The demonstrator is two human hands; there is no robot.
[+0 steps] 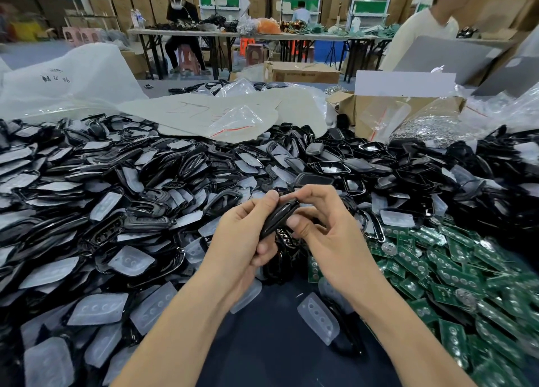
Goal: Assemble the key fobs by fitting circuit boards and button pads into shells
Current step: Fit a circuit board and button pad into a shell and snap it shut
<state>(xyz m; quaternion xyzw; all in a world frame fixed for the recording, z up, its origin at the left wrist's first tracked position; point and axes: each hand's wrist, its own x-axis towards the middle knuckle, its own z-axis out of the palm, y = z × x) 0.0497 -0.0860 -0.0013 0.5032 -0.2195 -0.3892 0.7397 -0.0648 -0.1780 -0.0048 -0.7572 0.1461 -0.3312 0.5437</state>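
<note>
Pinched edgewise between curled thumbs and fingers of left hand (243,238) and right hand (325,232): black shell (278,218), probably light, stiff, slick; best gripped by rims.

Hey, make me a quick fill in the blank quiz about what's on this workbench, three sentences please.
1. The left hand and the right hand together hold a shell whose colour is ____.
2. The pile of circuit boards lies on the person's ____ side.
3. Those circuit boards are coloured ____.
Missing words: black; right; green.
</note>
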